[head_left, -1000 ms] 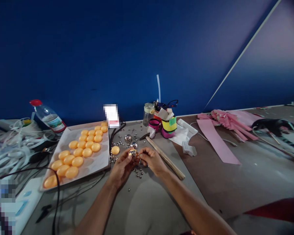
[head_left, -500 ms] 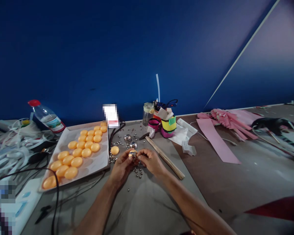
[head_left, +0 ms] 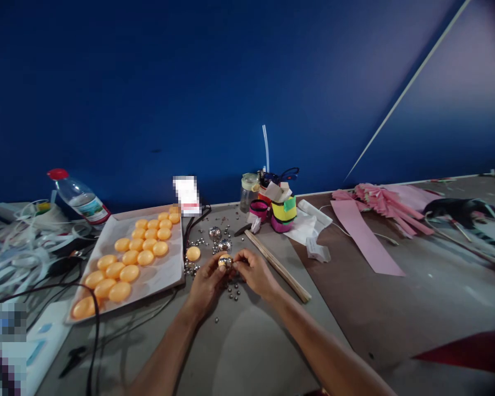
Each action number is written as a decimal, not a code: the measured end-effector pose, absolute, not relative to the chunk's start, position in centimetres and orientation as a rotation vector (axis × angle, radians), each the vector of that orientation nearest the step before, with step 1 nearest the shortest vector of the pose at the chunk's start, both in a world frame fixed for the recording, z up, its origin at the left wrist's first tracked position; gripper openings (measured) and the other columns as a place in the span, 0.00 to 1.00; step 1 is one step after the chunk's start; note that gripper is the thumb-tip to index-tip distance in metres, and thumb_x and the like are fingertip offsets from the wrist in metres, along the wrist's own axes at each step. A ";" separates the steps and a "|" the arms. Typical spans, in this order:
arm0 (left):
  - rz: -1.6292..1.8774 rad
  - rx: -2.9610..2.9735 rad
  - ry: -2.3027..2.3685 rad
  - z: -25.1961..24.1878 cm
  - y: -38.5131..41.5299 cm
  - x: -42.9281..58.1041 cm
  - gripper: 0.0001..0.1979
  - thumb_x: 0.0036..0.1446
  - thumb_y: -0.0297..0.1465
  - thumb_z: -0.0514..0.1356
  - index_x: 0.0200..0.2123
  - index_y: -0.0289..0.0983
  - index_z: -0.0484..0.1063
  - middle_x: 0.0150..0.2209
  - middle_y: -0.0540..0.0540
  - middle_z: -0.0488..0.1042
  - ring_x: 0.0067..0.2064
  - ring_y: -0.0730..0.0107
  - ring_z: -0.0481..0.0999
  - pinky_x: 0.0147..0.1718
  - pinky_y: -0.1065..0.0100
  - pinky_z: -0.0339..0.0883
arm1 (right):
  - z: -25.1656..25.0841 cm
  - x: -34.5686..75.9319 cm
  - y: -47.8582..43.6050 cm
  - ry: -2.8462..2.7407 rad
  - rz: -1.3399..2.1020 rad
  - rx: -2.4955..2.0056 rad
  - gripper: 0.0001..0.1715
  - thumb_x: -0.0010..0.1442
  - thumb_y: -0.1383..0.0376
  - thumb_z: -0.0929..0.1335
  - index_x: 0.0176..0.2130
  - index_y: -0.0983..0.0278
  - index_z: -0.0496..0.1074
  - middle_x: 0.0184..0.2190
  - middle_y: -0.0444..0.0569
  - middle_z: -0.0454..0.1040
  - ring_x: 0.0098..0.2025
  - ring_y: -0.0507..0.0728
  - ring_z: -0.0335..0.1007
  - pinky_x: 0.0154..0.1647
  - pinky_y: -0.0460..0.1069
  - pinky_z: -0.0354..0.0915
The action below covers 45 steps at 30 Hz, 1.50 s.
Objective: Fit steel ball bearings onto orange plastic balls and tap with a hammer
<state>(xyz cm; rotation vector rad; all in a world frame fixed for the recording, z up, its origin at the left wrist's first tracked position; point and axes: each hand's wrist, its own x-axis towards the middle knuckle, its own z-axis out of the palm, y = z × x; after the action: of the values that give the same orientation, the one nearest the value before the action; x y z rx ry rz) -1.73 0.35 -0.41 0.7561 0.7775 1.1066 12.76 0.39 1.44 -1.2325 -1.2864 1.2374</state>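
While both hands (head_left: 231, 275) pinch a studded ball (head_left: 225, 262), loose beads (head_left: 231, 291) and a wooden stick (head_left: 278, 267) flank them.

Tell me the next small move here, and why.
Probably press another silver stud onto the orange ball: the left hand and right hand both pinch it, bare orange shows among its studs, and loose studs lie just below on the table.
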 end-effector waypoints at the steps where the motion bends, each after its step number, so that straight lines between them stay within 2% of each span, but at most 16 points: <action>1: 1.106 0.770 0.793 -0.4 0.3 -1.7 0.20 0.45 0.33 0.68 0.44 0.36 0.73 0.39 0.45 0.75 0.36 0.66 0.75 0.42 0.63 0.67 | 1.4 12.8 0.4 -1.308 1.211 -1.243 0.02 0.49 0.68 0.64 0.25 0.64 0.65 0.19 0.39 0.67 0.21 0.49 0.59 0.24 0.44 0.57; 5: 1.114 0.761 0.783 -0.3 0.2 -1.7 0.19 0.46 0.32 0.67 0.43 0.36 0.73 0.39 0.45 0.75 0.37 0.67 0.75 0.42 0.64 0.67 | 0.9 12.9 0.5 -1.400 1.088 -1.286 0.04 0.51 0.66 0.64 0.26 0.64 0.66 0.22 0.42 0.70 0.26 0.51 0.64 0.28 0.45 0.59; 8: 1.120 0.702 0.720 0.0 0.3 -1.9 0.18 0.47 0.31 0.66 0.43 0.36 0.73 0.38 0.46 0.76 0.34 0.68 0.76 0.40 0.65 0.69 | 0.7 13.7 0.9 -1.479 1.024 -1.310 0.07 0.55 0.63 0.63 0.29 0.64 0.68 0.22 0.43 0.70 0.25 0.52 0.64 0.28 0.46 0.60; 10: 1.134 0.658 0.695 0.4 0.3 -2.2 0.18 0.48 0.30 0.65 0.44 0.37 0.73 0.38 0.46 0.76 0.34 0.68 0.76 0.40 0.66 0.69 | 0.8 14.8 1.3 -1.558 0.846 -1.372 0.10 0.57 0.64 0.62 0.32 0.64 0.71 0.25 0.46 0.71 0.27 0.53 0.65 0.29 0.47 0.60; 12: 1.153 0.605 0.683 0.7 0.4 -2.4 0.18 0.48 0.29 0.65 0.45 0.36 0.72 0.37 0.46 0.77 0.35 0.68 0.77 0.40 0.66 0.70 | 0.9 16.1 1.7 -1.634 0.494 -1.497 0.13 0.57 0.67 0.61 0.39 0.65 0.72 0.37 0.52 0.73 0.37 0.57 0.68 0.39 0.49 0.61; 14: 1.177 0.555 0.663 1.0 0.4 -2.7 0.19 0.48 0.29 0.65 0.46 0.37 0.72 0.38 0.45 0.77 0.37 0.67 0.77 0.41 0.66 0.70 | 0.9 17.3 2.1 -1.744 0.240 -1.766 0.21 0.57 0.68 0.62 0.51 0.64 0.68 0.43 0.56 0.71 0.44 0.60 0.66 0.43 0.52 0.59; 16: 1.208 0.530 0.628 1.2 0.5 -2.8 0.20 0.49 0.29 0.65 0.47 0.37 0.71 0.40 0.44 0.77 0.38 0.67 0.77 0.42 0.66 0.70 | 0.7 18.2 2.4 -1.801 0.093 -2.021 0.28 0.57 0.66 0.64 0.57 0.63 0.62 0.46 0.58 0.69 0.48 0.64 0.63 0.44 0.55 0.58; 18: 1.227 0.537 0.607 1.1 0.6 -2.8 0.20 0.49 0.28 0.65 0.47 0.37 0.71 0.41 0.44 0.77 0.38 0.68 0.77 0.41 0.67 0.71 | 0.3 18.7 2.6 -1.851 0.060 -2.172 0.32 0.56 0.64 0.65 0.59 0.63 0.59 0.47 0.58 0.68 0.49 0.66 0.63 0.44 0.56 0.58; 20: 1.235 0.556 0.609 1.0 0.7 -2.7 0.21 0.48 0.28 0.66 0.47 0.37 0.71 0.41 0.43 0.77 0.36 0.70 0.77 0.38 0.69 0.72 | 0.0 18.8 2.7 -1.899 0.087 -2.243 0.31 0.56 0.63 0.66 0.58 0.62 0.60 0.47 0.58 0.69 0.49 0.66 0.64 0.44 0.55 0.57; 22: 1.238 0.567 0.624 0.9 0.7 -2.7 0.20 0.48 0.27 0.66 0.47 0.36 0.71 0.40 0.43 0.77 0.33 0.72 0.77 0.35 0.71 0.71 | -0.2 18.8 2.8 -1.935 0.120 -2.264 0.26 0.56 0.64 0.65 0.55 0.63 0.64 0.45 0.57 0.70 0.48 0.64 0.65 0.42 0.53 0.57; 25: 1.248 0.555 0.651 0.8 0.8 -2.8 0.19 0.48 0.28 0.66 0.46 0.36 0.71 0.40 0.42 0.77 0.32 0.73 0.76 0.33 0.72 0.71 | -0.3 19.0 3.0 -1.982 0.149 -2.204 0.17 0.57 0.69 0.62 0.47 0.65 0.70 0.40 0.56 0.72 0.42 0.60 0.68 0.39 0.50 0.57; 27: 1.261 0.540 0.666 0.8 0.8 -2.8 0.20 0.47 0.28 0.66 0.45 0.36 0.70 0.39 0.42 0.78 0.31 0.73 0.76 0.33 0.72 0.71 | -0.2 19.1 3.1 -1.995 0.137 -2.107 0.16 0.58 0.70 0.61 0.43 0.66 0.72 0.38 0.55 0.73 0.39 0.58 0.69 0.37 0.49 0.57; 32: 1.328 0.478 0.649 0.8 1.1 -2.8 0.17 0.47 0.32 0.67 0.41 0.35 0.71 0.34 0.44 0.77 0.29 0.73 0.76 0.33 0.70 0.71 | 0.9 18.9 2.3 -1.855 0.050 -1.740 0.14 0.60 0.69 0.57 0.37 0.66 0.69 0.30 0.51 0.72 0.29 0.54 0.66 0.29 0.47 0.55; 36: 1.398 0.457 0.611 0.7 1.3 -2.6 0.14 0.46 0.35 0.67 0.34 0.35 0.71 0.30 0.46 0.76 0.27 0.73 0.74 0.31 0.69 0.70 | 2.3 17.2 0.6 -1.865 0.059 -1.350 0.15 0.64 0.64 0.56 0.28 0.63 0.61 0.22 0.46 0.66 0.23 0.52 0.61 0.24 0.46 0.53; 42: 1.463 0.445 0.640 0.6 1.5 -2.8 0.14 0.48 0.37 0.66 0.34 0.36 0.69 0.28 0.49 0.75 0.28 0.73 0.74 0.31 0.71 0.69 | 2.7 15.2 -0.3 -2.142 0.150 -1.363 0.12 0.64 0.66 0.58 0.29 0.63 0.63 0.23 0.46 0.69 0.25 0.53 0.63 0.26 0.46 0.51; 45: 1.460 0.459 0.631 0.6 1.6 -2.9 0.14 0.49 0.38 0.65 0.35 0.36 0.69 0.28 0.49 0.75 0.29 0.73 0.74 0.32 0.71 0.69 | 2.7 15.4 -0.3 -2.041 0.108 -1.400 0.13 0.64 0.66 0.57 0.29 0.63 0.63 0.24 0.47 0.69 0.26 0.53 0.64 0.27 0.46 0.52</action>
<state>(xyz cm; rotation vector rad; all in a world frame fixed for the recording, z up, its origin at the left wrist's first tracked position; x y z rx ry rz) -2.89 1.55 0.61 0.4594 0.6310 1.4598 15.45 -0.26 2.74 -1.4001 -2.0410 0.1078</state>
